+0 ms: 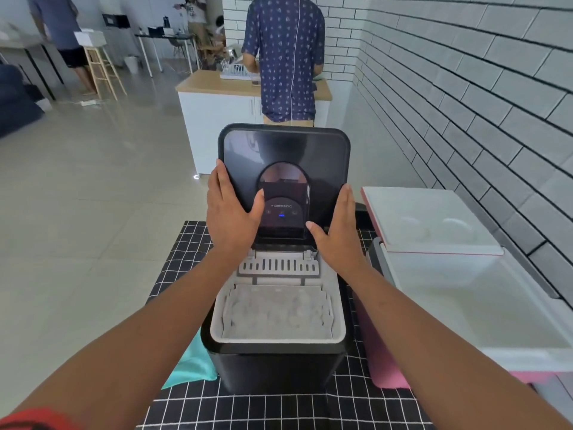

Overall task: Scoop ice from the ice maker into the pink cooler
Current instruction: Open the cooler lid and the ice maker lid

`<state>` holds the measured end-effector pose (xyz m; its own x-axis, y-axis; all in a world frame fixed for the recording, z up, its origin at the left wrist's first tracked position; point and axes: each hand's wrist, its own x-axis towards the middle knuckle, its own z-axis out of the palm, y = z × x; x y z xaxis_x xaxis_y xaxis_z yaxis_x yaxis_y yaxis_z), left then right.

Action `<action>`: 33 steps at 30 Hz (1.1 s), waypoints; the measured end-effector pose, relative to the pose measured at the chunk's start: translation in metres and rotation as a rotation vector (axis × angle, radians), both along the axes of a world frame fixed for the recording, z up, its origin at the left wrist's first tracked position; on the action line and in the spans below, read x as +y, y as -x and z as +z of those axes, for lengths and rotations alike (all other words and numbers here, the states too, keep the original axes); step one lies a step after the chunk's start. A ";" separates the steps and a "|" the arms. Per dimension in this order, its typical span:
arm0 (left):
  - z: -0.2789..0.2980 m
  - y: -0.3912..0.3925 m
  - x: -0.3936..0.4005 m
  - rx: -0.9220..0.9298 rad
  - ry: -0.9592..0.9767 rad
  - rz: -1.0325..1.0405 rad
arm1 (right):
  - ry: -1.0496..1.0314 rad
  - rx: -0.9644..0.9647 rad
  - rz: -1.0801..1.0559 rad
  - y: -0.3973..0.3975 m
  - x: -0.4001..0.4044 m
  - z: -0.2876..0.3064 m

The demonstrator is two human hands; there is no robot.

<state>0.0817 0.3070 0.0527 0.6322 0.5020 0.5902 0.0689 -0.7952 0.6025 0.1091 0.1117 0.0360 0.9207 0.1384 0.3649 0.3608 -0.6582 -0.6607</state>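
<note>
One black ice maker (pixel 273 352) stands in the middle of a tabletop covered with one black cloth with a white grid (pixel 279 408). Its lid (pixel 283 156) is raised upright at 12 o'clock, with a lit blue mark on the panel below its oval window. Inside the open white basin lies a heap of ice (pixel 276 311), and behind it, toward 12 o'clock, a white slotted tray (pixel 277 266).

Two bare hands are on the lid. The left hand (pixel 231 212) lies flat against its left edge, the fingers (pixel 221 181) together and stretched upward along the rim, the thumb spread across the lid's face. The right hand (pixel 336 231) lies against the right edge, fingers together and pointing up, thumb reaching inward toward the panel. Neither hand closes around the lid; both press on it with open palms.

One pink cooler (pixel 384 377) stands just beside the ice maker at 3 o'clock, its white inside open and its white lid (pixel 431 221) tipped back toward the brick wall (pixel 465 72). One turquoise cloth (pixel 192 364) lies at 8 o'clock of the ice maker, partly under it.

Farther off at 12 o'clock one person in a dark patterned shirt (pixel 285 57) stands at a white counter (pixel 217 85); a second person (pixel 59 26) stands at 10 o'clock.
</note>
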 end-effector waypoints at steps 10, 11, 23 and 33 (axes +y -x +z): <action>0.029 0.018 -0.063 -0.261 0.126 -0.133 | -0.057 -0.050 0.101 0.008 -0.084 0.005; 0.035 0.020 -0.079 -0.295 0.142 -0.199 | -0.053 -0.045 0.075 0.006 -0.101 0.003; -0.029 0.029 -0.284 0.172 0.160 -0.486 | 0.075 0.123 0.045 0.000 -0.293 -0.055; -0.084 0.047 -0.324 0.664 0.125 -0.335 | 0.295 0.402 0.233 -0.013 -0.363 -0.112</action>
<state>0.0348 -0.0166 -0.0309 0.9659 0.2583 -0.0171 0.2155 -0.7656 0.6061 0.1219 -0.2517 -0.0761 0.9124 0.3981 -0.0948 0.2758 -0.7694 -0.5762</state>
